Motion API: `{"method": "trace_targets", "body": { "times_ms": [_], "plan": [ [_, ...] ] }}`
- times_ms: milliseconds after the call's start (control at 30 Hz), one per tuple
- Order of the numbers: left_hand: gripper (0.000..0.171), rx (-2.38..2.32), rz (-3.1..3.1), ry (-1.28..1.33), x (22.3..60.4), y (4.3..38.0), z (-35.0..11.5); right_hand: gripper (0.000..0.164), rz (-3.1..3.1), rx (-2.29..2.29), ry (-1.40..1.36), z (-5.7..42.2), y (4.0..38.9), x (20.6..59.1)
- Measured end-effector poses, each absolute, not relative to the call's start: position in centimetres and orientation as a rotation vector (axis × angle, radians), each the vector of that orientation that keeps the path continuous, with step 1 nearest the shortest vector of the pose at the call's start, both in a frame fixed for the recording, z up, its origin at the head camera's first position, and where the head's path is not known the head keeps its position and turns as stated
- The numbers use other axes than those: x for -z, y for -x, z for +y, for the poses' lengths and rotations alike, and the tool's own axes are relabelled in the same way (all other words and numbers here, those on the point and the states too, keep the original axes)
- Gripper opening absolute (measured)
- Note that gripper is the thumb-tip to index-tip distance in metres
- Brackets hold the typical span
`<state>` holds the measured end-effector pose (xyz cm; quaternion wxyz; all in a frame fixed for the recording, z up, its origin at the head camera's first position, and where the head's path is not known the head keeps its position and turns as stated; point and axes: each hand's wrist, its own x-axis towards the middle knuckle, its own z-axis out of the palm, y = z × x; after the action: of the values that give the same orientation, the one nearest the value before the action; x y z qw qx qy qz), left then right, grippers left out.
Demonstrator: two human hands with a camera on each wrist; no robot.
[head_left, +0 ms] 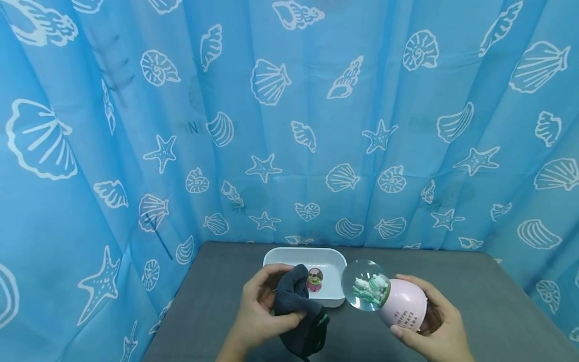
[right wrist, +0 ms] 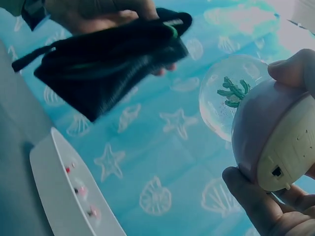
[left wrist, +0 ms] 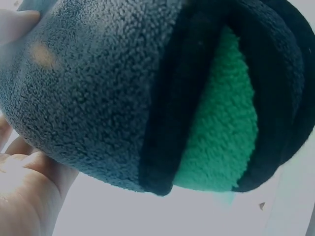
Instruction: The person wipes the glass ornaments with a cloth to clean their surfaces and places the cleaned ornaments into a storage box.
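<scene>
My left hand [head_left: 264, 306] grips a folded dark grey microfibre cloth [head_left: 294, 301], thumb in front and fingers behind. In the left wrist view the cloth [left wrist: 98, 93] shows black edging and a bright green inner face [left wrist: 219, 123]. My right hand [head_left: 439, 322] holds a snow globe [head_left: 366, 285] by its pink base [head_left: 404, 304], tilted so the glass ball points left toward the cloth. Inside the ball are green cactus shapes and a white figure. The right wrist view shows the cream underside [right wrist: 290, 147] of the base with a small dark socket. Cloth and globe are apart.
Behind the hands a white tray [head_left: 332, 261] stands on the grey table [head_left: 217, 281], with small pink and red pieces [head_left: 314, 279] in it. A blue curtain with white shells and starfish [head_left: 307, 151] hangs behind and at both sides.
</scene>
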<state>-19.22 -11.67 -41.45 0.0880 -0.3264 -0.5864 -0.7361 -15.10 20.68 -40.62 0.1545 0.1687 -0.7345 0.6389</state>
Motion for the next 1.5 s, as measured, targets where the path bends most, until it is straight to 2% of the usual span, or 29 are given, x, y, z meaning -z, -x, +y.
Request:
{"method": "trace_targets", "body": {
  "times_ms": [333, 867, 1300, 1400, 1500],
  "plan": [
    [0.067, 2.144, -1.717, 0.970, 41.3, 19.0, -11.0, 0.078, -2.158, -1.833, -0.636, 17.9, 15.9, 40.3],
    [0.076, 2.004, -1.810, 0.908, 41.8, 19.0, -10.8, 0.072, -2.116, -1.980, -0.828, 16.3, 17.4, 39.9],
    [0.088, 1.813, -1.816, 0.737, 42.3, 19.6, -10.5, 0.079, -2.101, -1.815, -0.716, 14.5, 17.9, 38.9],
    [0.085, 1.820, -1.779, 0.722, 42.4, 19.6, -10.3, 0.081, -2.077, -1.809, -0.733, 14.3, 17.9, 38.8],
    [0.073, 1.819, -1.705, 0.679, 42.5, 19.7, -10.1, 0.082, -2.051, -1.788, -0.753, 14.1, 18.1, 38.7]
  ]
}}
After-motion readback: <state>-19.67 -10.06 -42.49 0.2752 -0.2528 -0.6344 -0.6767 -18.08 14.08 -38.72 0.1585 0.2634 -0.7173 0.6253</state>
